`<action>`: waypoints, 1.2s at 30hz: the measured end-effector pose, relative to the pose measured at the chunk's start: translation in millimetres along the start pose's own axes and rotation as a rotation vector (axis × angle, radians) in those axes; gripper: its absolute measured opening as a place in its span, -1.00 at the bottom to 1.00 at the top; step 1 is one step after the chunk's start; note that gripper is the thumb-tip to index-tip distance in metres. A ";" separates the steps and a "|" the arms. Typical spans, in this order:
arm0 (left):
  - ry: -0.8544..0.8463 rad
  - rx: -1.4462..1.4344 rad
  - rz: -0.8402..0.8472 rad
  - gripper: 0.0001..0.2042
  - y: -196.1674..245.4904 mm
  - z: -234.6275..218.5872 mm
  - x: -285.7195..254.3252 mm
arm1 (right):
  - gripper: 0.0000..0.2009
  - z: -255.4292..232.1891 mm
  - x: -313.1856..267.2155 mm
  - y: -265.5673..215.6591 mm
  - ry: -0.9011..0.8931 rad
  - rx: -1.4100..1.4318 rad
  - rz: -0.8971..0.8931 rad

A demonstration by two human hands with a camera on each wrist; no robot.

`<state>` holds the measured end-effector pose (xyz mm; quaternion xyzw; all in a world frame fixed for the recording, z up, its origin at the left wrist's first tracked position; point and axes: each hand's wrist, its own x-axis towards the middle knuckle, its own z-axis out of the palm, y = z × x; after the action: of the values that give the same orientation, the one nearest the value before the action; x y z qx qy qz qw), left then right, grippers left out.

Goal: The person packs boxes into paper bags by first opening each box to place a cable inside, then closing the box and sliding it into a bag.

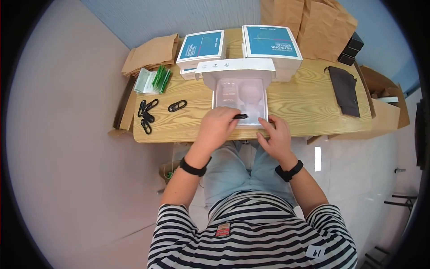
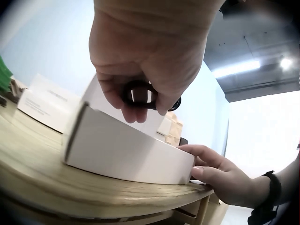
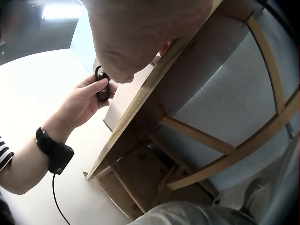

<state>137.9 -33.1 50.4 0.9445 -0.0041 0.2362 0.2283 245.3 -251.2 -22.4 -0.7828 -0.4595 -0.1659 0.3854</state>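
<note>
A small coiled black cable (image 1: 241, 116) is pinched between the thumb and fingers of my left hand (image 1: 218, 126). In the left wrist view the cable's loop (image 2: 140, 84) shows between thumb and fingers, above the box's front wall. Below it stands an open white box (image 2: 124, 150), lid raised at the back, with a clear moulded plastic tray (image 1: 228, 96) inside. My right hand (image 1: 278, 136) grips the box's front right corner, thumb outside and a finger over the rim. Its fingers are mostly hidden in the right wrist view.
Several coiled black cables (image 1: 147, 117) lie at the table's left, near green and clear packets (image 1: 154, 80) and brown paper bags (image 1: 150, 56). Blue-topped boxes (image 1: 201, 45) stand behind. A dark pouch (image 1: 344, 92) lies at right, beside an open carton (image 1: 385, 105).
</note>
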 end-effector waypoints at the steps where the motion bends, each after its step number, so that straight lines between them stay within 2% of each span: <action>1: -0.001 0.000 0.006 -0.76 4.7 9.2 6.4 | -0.53 0.4 -0.5 0.9 -0.007 -0.003 -0.003; 3: 0.049 -0.018 0.061 -0.77 12.4 23.0 14.8 | -0.53 2.9 -2.5 2.8 0.011 -0.001 -0.004; 7: 0.103 -0.005 0.122 -0.79 12.0 20.4 18.8 | -0.54 -2.3 -2.4 3.0 0.006 0.027 0.005; 9: 0.243 -0.026 -0.018 -0.82 -8.2 17.5 4.2 | -0.55 -2.0 -3.9 3.9 0.020 0.030 0.022; 11: 0.275 -0.092 -0.254 -0.81 -26.7 7.0 -15.0 | -0.55 1.0 -5.1 3.6 0.028 0.044 0.033; 12: 0.264 -0.090 -0.251 -0.81 -38.7 7.6 -23.4 | -0.56 2.0 -5.6 4.6 0.033 0.037 0.031; 14: 0.518 -0.376 -0.525 -0.67 -54.6 7.2 -28.2 | -0.56 2.4 -4.6 5.6 0.044 0.027 0.027; 15: 0.516 -0.376 -0.520 -0.67 -57.4 4.6 -26.2 | -0.57 2.3 -4.2 5.7 0.046 0.018 0.023; 17: 0.569 -0.511 -0.353 -0.43 -57.7 -0.4 -20.3 | -0.58 1.5 -4.4 6.3 0.044 0.005 0.016; 18: 0.572 -0.515 -0.354 -0.43 -55.7 -4.6 -13.5 | -0.53 1.4 -4.7 6.6 0.041 0.007 0.005; 20: 0.506 -0.747 -0.361 -0.18 -53.0 -13.2 5.2 | -0.49 0.2 -3.3 6.3 0.035 0.006 -0.012; 22: 0.476 -0.792 -0.347 -0.10 -51.8 -18.1 20.4 | -0.41 -0.2 -1.4 4.9 0.079 0.276 0.176; 23: 0.440 -0.834 -0.336 -0.03 -51.7 -19.6 26.9 | -0.41 3.6 2.4 12.3 0.081 0.273 0.174; 25: 0.377 -0.901 -0.326 -0.03 -55.1 -27.0 36.4 | -0.39 13.6 18.5 37.2 0.122 0.732 0.519; 29: 0.199 -1.013 -0.346 -0.03 -67.2 -31.2 39.2 | -0.42 -22.1 75.0 31.7 0.031 0.684 0.509; 30: 0.204 -1.008 -0.343 -0.03 -74.3 -26.9 35.5 | -0.39 -25.8 85.1 30.3 -0.032 0.754 0.516; 32: 0.224 -1.063 -0.456 -0.04 -81.1 -18.6 30.3 | -0.36 -25.7 92.6 26.2 -0.099 0.827 0.518; 36: 0.170 -1.093 -0.482 -0.02 -62.1 -23.0 17.8 | -0.33 -14.6 87.8 21.4 -0.169 0.933 0.515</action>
<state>150.6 34.3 49.8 0.6425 0.1076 0.2160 0.7273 310.7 -216.3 31.2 -0.6265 -0.3070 0.2191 0.6821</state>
